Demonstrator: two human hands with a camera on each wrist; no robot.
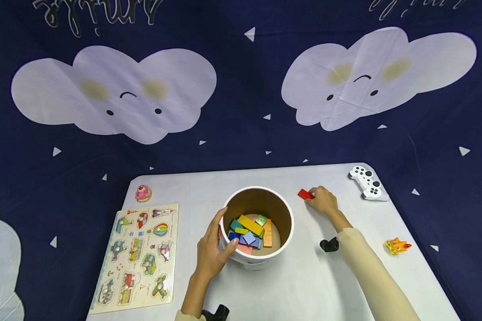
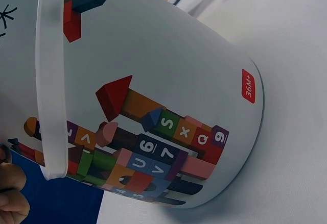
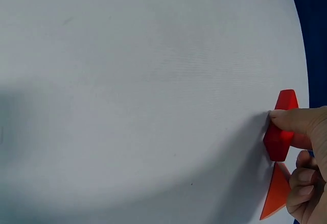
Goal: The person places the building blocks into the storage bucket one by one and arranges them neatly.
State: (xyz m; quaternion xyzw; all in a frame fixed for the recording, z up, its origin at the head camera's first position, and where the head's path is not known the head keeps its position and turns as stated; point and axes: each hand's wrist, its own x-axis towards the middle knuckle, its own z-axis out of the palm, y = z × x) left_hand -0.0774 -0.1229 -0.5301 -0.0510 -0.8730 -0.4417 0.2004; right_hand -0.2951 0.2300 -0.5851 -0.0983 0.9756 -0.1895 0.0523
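Note:
My left hand [image 1: 213, 250] grips the near left side of a white bucket [image 1: 230, 255], its thumb over the rim. Several coloured wooden blocks [image 1: 251, 224] lie in the bottom of the bucket. Printed pictures of lettered and numbered blocks cover the bucket's outer wall [image 2: 173, 55] in the left wrist view. To the right of the bucket, my right hand [image 1: 323, 200] pinches a red block [image 3: 281, 127] between thumb and fingers. Under the curled fingers of that hand, an orange triangular block [image 3: 276, 193] shows in the right wrist view, partly hidden by them.
A wooden picture puzzle board [image 1: 134, 258] lies left of the bucket, with a pink toy [image 1: 143, 193] behind it. At the far right corner sits a white game controller [image 1: 366, 182]. An orange spiky toy [image 1: 397, 246] lies near the table's right edge, beyond my right forearm.

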